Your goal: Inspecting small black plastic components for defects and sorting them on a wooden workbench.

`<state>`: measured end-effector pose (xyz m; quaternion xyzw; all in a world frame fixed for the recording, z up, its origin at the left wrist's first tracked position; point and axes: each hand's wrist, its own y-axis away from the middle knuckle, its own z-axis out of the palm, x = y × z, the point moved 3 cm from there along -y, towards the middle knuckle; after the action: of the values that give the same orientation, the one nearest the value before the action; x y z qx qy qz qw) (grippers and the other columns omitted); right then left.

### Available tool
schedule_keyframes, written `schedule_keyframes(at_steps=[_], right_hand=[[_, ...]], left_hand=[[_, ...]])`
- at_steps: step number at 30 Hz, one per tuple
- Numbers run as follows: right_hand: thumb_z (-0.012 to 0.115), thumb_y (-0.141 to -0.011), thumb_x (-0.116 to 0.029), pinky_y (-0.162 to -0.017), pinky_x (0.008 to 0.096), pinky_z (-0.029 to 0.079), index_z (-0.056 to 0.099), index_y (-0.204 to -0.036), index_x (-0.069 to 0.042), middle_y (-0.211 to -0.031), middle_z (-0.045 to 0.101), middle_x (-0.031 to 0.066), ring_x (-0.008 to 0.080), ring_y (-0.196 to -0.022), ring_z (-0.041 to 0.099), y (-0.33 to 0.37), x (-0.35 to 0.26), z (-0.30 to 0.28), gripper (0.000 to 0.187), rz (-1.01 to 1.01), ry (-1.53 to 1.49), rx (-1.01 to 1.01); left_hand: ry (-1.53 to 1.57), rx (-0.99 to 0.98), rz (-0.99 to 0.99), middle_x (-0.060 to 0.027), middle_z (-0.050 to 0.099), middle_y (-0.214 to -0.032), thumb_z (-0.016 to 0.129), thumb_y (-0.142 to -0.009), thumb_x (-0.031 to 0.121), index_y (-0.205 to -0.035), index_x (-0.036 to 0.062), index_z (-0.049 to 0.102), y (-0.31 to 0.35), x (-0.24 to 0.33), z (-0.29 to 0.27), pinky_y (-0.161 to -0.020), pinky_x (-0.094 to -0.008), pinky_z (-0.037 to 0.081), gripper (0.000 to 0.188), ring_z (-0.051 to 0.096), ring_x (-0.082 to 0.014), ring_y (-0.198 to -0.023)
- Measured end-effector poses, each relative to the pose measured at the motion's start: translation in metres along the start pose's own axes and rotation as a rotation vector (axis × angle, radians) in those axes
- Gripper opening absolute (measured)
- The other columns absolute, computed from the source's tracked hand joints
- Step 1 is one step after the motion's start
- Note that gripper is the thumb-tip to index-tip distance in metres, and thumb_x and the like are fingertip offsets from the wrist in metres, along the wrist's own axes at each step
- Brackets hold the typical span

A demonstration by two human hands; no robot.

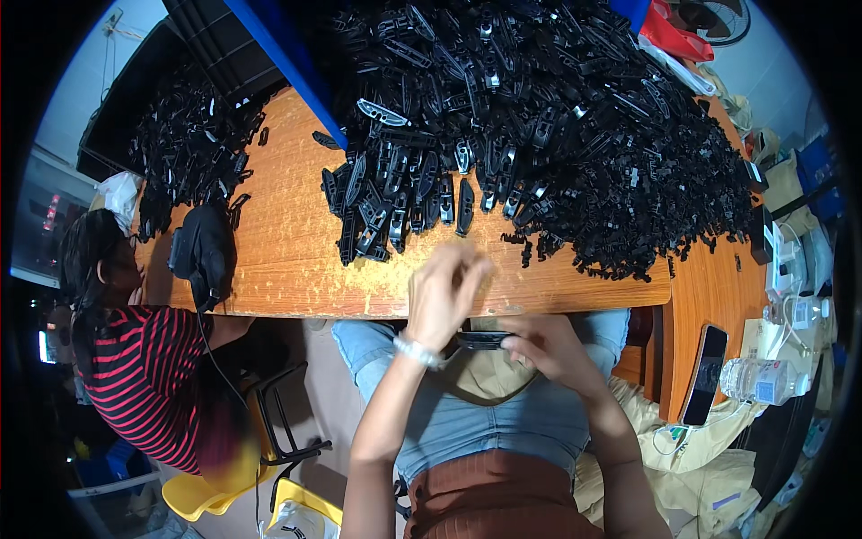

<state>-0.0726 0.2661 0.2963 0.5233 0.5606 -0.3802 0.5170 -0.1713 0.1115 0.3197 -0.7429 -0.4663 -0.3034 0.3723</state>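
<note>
My left hand is over the front edge of the wooden table, just short of the black parts. Its fingers are bent and smeared by motion, so whether they hold anything does not show. Lower, over my lap, my right hand pinches a long black plastic clip at one end, the other end pointing left. Beyond my left hand lie several loose long black clips, at the near edge of a big heap of such parts. A mound of small black pieces spreads to the right.
Blue panels flank the heap. At the left, a person in a striped shirt sits beside another black pile and a dark bag. A phone and a plastic bottle lie at the right.
</note>
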Motion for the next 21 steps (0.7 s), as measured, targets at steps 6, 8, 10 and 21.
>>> schedule_keyframes(at_steps=[6,8,10,21], right_hand=[[0.065,-0.077,-0.001,-0.06,0.0337,0.045,0.063,-0.088,0.0,-0.08,0.056,0.0099,0.0256,-0.071,0.057,-0.06,-0.022,-0.011,0.011,-0.434,0.709,0.648],[0.065,-0.074,0.0,-0.06,0.0363,0.045,0.062,-0.084,0.0,-0.081,0.054,0.0106,0.0288,-0.073,0.056,-0.069,-0.018,-0.013,0.01,-0.405,0.805,0.698],[0.066,-0.073,0.001,-0.062,0.0376,0.044,0.062,-0.082,-0.002,-0.081,0.053,0.0102,0.028,-0.077,0.054,-0.072,-0.016,-0.014,0.01,-0.426,0.804,0.721],[0.06,-0.075,0.009,-0.065,0.0319,0.045,0.055,-0.093,0.002,-0.086,0.051,0.0103,0.023,-0.076,0.054,-0.074,-0.021,-0.018,0.02,-0.586,0.709,0.644]], left_hand=[[-0.545,0.073,0.128,-0.0141,0.059,-0.088,0.062,-0.08,0.015,-0.111,0.0051,0.052,-0.049,-0.007,0.031,-0.054,-0.0398,0.049,0.034,0.061,-0.0331,-0.066],[-0.423,0.173,0.147,-0.0166,0.061,-0.088,0.062,-0.079,0.015,-0.106,0.0029,0.055,-0.044,-0.01,0.026,-0.056,-0.0382,0.05,0.03,0.062,-0.0321,-0.067],[-0.131,0.312,0.168,-0.0172,0.065,-0.086,0.059,-0.081,0.01,-0.097,-0.0017,0.06,-0.035,-0.013,0.015,-0.059,-0.0314,0.05,0.019,0.065,-0.0248,-0.067],[0.957,0.079,-0.375,-0.0154,0.065,-0.082,0.058,-0.086,-0.004,-0.106,-0.006,0.057,0.016,-0.027,-0.005,-0.063,-0.0258,0.056,0.021,0.066,-0.0178,-0.069]])
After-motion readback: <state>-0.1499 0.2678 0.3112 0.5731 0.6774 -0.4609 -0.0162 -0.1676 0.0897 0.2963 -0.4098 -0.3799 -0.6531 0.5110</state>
